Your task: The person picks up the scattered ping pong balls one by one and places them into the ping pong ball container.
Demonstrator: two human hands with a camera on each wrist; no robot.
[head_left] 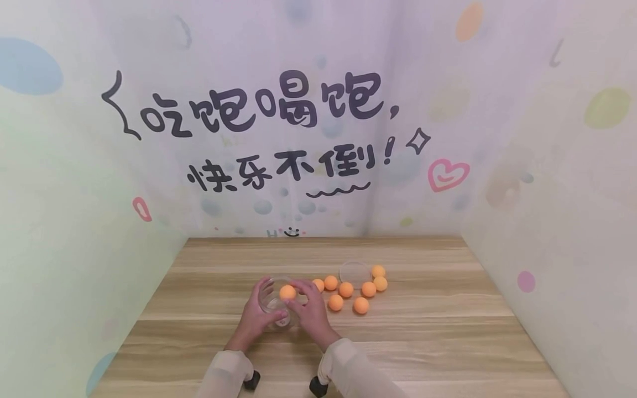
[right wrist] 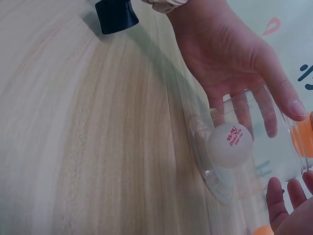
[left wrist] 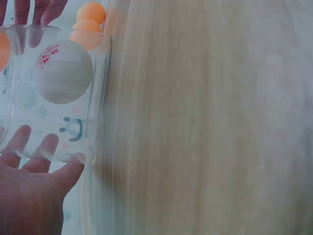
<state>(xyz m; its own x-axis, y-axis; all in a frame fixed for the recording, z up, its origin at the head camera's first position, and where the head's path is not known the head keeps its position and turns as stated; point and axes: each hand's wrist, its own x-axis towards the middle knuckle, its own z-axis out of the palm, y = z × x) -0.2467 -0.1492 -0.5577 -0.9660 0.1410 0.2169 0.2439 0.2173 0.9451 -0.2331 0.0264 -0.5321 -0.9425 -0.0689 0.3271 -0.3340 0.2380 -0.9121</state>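
My left hand (head_left: 255,319) holds a clear plastic jar (left wrist: 29,105), upright and close to the tabletop, with its fingers against the wall and its thumb across the near side. A white ping-pong ball (right wrist: 231,145) with red print lies at the jar's bottom. My right hand (head_left: 311,312) is at the jar's right side. Between its thumb and index finger it pinches an orange ping-pong ball (head_left: 287,292) at the jar's mouth. Just right of that hand, several more orange ping-pong balls (head_left: 345,289) lie scattered on the table.
A clear round lid (head_left: 354,265) lies flat behind the loose balls. The wood-grain tabletop (head_left: 423,342) ends at a printed wall (head_left: 239,215), with pale walls (head_left: 537,221) at both sides. Black wrist-worn devices (head_left: 318,387) hang beneath both sleeves.
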